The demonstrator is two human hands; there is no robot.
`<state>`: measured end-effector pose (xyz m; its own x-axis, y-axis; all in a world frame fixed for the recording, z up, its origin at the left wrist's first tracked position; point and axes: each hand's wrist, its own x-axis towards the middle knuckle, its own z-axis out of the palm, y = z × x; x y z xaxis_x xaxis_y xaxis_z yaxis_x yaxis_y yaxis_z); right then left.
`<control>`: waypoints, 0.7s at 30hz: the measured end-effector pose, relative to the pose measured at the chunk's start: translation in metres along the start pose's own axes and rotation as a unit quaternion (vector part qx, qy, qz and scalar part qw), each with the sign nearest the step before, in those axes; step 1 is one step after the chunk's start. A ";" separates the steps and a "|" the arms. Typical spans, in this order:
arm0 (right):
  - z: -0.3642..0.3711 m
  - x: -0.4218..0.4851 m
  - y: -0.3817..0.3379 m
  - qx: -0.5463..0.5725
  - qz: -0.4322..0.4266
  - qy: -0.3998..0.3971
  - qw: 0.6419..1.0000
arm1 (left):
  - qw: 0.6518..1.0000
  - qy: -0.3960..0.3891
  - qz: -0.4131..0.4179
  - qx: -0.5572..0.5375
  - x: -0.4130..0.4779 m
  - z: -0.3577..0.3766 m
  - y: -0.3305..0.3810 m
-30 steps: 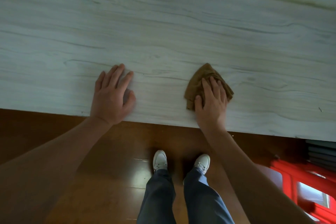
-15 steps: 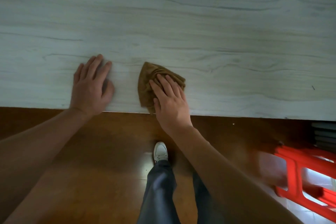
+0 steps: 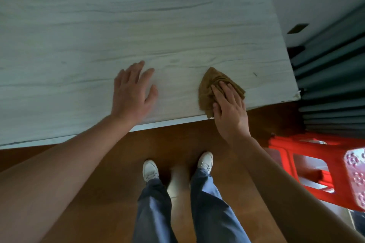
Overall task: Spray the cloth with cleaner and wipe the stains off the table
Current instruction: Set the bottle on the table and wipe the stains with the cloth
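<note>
- Right hand [image 3: 230,110] lies flat with straight fingers on the brown crumpled fabric cloth [image 3: 209,85], pressing it down. It covers the cloth's near right part, so I can't see how that part is folded.
- The cloth sits on the pale wood-grain desk [image 3: 138,25], close to the near edge and near the right end. Its lower corner reaches the edge.
- Left hand [image 3: 131,95] has its fingers spread and holds nothing, over the desk and well apart from the cloth. It's slightly blurred, so I can't tell if the palm bears down.
- A small dark mark [image 3: 255,74] shows on the desk just right of the cloth. It's too small for me to tell whether it's a stain or a chip.
- The desk's left side runs out of frame. The red plastic stool [image 3: 316,163] is cut off at the right and blurred.
- Grey pleated fabric [image 3: 331,65] hangs beside the desk's right end, and its lower part is lost in shadow.
- White shoes [image 3: 150,170] and blue trousers [image 3: 154,209] stand on the brown wooden floor [image 3: 197,134].
- Versus 0.5 s ago, the cloth and right hand have gone right, from just beside the left hand to well apart from it.
- The view has swung right: the desk's right corner is now in frame, and the green labelled container at the top left is out of it.
- Both shoes show now, against one before.
</note>
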<state>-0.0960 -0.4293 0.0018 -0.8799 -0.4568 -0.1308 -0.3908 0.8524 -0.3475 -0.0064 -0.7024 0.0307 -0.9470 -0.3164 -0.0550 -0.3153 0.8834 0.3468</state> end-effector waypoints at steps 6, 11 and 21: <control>-0.039 0.014 0.092 -0.008 0.065 0.012 0.998 | 0.999 -0.007 0.033 -0.007 0.050 0.032 0.095; -0.059 0.030 0.139 -0.008 0.066 0.015 0.998 | 1.000 -0.014 0.002 0.021 0.087 0.054 0.124; -0.069 0.094 0.164 0.004 0.093 0.023 0.995 | 0.998 0.035 -0.017 0.042 0.112 0.095 0.128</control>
<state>-0.2609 -0.3149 -0.0037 -0.9486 -0.2781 -0.1509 -0.2174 0.9194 -0.3278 -0.1586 -0.5919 -0.0202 -0.9303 -0.3668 0.0005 -0.3535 0.8969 0.2659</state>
